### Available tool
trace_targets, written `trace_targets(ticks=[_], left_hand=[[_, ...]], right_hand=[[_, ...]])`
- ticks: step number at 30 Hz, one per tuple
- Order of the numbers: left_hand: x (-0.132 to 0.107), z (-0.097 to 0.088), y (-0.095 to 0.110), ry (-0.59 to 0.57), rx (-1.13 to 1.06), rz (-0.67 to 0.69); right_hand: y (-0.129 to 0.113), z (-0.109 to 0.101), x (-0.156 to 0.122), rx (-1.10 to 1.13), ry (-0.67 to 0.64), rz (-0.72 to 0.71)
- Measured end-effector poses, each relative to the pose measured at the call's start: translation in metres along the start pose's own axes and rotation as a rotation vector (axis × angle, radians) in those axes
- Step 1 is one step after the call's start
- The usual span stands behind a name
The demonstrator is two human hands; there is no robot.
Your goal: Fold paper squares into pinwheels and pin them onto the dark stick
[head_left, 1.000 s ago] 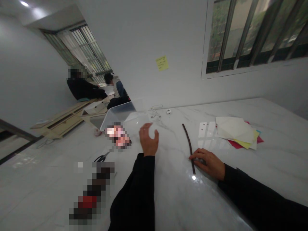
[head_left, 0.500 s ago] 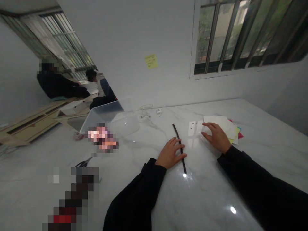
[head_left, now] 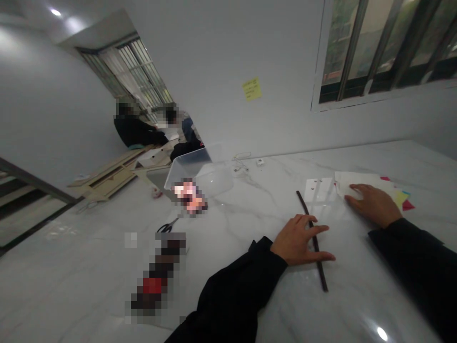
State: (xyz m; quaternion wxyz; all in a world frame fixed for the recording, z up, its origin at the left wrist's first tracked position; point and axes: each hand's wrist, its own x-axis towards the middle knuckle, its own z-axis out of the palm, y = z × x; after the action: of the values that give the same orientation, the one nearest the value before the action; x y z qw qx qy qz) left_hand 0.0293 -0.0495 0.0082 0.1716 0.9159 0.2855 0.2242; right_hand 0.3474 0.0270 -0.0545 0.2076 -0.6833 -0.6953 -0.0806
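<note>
My left hand [head_left: 302, 240] lies over a thin dark brown strip [head_left: 322, 276] on the marbled table, its fingers spread apart and touching or just above it. The strip runs lengthwise away from me, with both ends showing past the hand. My right hand [head_left: 374, 205] is over white paper sheets [head_left: 357, 177], fingers stretched out with a gap between thumb and forefinger. Whether it touches the paper is hard to tell. Yellow and pink paper corners [head_left: 409, 205] stick out at the right of the sheets. Small white cards [head_left: 314, 188] with dark spots lie between the hands.
To the left are black-handled scissors [head_left: 165, 228], a clear plastic bin [head_left: 189, 162] and blurred-out items. A small white plug [head_left: 260, 162] and a thin cable [head_left: 241, 164] lie near the wall. Two people [head_left: 137, 128] sit farther back.
The view has swung left, so everything sits farther right. My right hand has moved from beside the white cards onto the paper sheets. My left hand stays at the strip.
</note>
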Motion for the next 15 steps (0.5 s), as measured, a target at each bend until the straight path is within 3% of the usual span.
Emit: trace_targets(ticks=[9,12,15], left_hand=[[0.005,-0.009,-0.011,0.132,-0.084,-0.037],[0.006,-0.01,-0.015,0.2,-0.106,-0.048],[0.007,-0.012,-0.019,0.282,-0.115,-0.063]], right_hand=[[-0.002,-0.026,0.001,-0.013,-0.052,0.136],[-0.007,-0.036,0.004,-0.003,0.038,0.131],[-0.019,-0.057,0.006,0.012,0.237,0.07]])
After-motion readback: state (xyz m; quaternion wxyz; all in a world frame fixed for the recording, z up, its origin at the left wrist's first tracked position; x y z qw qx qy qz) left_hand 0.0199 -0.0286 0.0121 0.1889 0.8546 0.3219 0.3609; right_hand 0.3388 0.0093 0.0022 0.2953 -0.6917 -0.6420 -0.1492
